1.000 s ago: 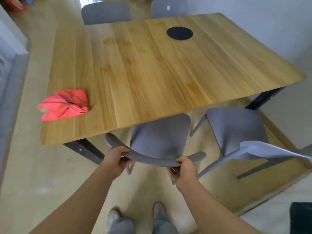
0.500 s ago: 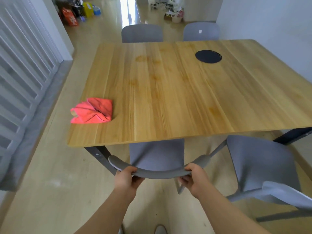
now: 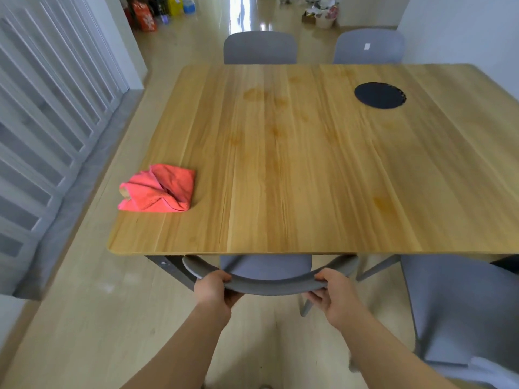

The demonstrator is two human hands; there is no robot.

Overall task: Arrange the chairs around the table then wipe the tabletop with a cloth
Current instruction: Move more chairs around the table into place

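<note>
Left hand (image 3: 214, 287): is gripping the curved backrest of the near chair (image 3: 273, 287) close to its left end, fingers curling under the rail.
Right hand (image 3: 334, 296): is clamping the same backrest toward its right end.
Near chair: is standing at the table's (image 3: 280, 178) near edge, seat tucked under the top, backrest just outside the edge.
Cloth (image 3: 158, 189): is lying crumpled by the left edge near the near-left corner, well apart from the left hand.
Right chair (image 3: 455, 304): is standing beside the near edge, further out.
Far chairs (image 3: 260, 47): are standing along the far edge.
Black mat (image 3: 379, 95): is lying toward the far-right corner.
</note>
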